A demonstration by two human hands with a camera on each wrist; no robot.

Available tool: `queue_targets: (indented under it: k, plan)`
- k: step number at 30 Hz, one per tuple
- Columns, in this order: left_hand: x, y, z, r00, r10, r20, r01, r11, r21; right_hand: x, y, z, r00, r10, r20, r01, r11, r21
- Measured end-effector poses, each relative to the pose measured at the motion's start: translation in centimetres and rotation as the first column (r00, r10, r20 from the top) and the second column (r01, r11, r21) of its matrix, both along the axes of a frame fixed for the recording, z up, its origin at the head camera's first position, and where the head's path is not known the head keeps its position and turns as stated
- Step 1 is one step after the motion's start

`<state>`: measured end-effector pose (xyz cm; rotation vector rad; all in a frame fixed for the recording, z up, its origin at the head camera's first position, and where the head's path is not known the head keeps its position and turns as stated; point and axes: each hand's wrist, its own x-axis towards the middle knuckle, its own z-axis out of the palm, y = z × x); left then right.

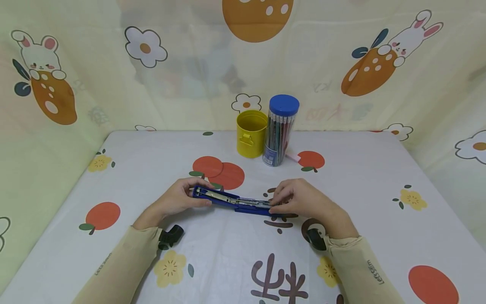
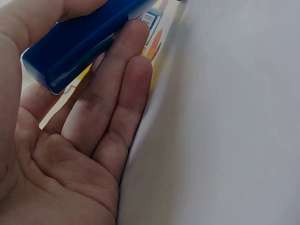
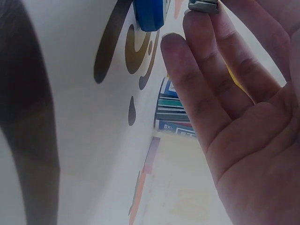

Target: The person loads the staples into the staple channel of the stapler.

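Between the left hand (image 1: 178, 196) and the right hand (image 1: 303, 198) is the stapler (image 1: 243, 207), and far behind it a cup (image 1: 250, 141) stands left of a jar (image 1: 278, 133).

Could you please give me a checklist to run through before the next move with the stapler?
1. Stapler opened out: ok, its two halves spread apart.
2. Left hand steadying it: ok, gripping one end.
3. Right hand in place: ok, at the stapler's other end.
4. Metal piece at the right fingers, loose or attached to the stapler: cannot tell, the views cut it off or hide it.
5. Cup and jar out of the way: ok, both stand behind the stapler.
6. Jar's lid on: ok.
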<state>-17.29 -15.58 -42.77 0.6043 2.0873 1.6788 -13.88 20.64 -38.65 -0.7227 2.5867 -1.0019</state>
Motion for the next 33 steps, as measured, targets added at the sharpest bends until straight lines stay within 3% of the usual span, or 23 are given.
queue_targets:
  k: [9, 17, 33]
  plan:
    - [-0.03, 0.0, -0.02, 1.0, -0.003, 0.011, 0.003, 1.0, 0.008, 0.17, 0.17, 0.17, 1.0, 0.007, 0.018, -0.007, 1.0, -0.027]
    - [0.02, 0.03, 0.12, 1.0, -0.001, 0.013, 0.001, 1.0, 0.01, 0.36, 0.5, 0.41, 0.993, -0.079, 0.088, 0.083, 0.995, -0.047]
    - [0.17, 0.13, 0.46, 1.0, -0.003, -0.017, 0.003, 1.0, 0.022, 0.27, 0.36, -0.3, 0.99, -0.07, 0.122, 0.085, 0.989, -0.122]
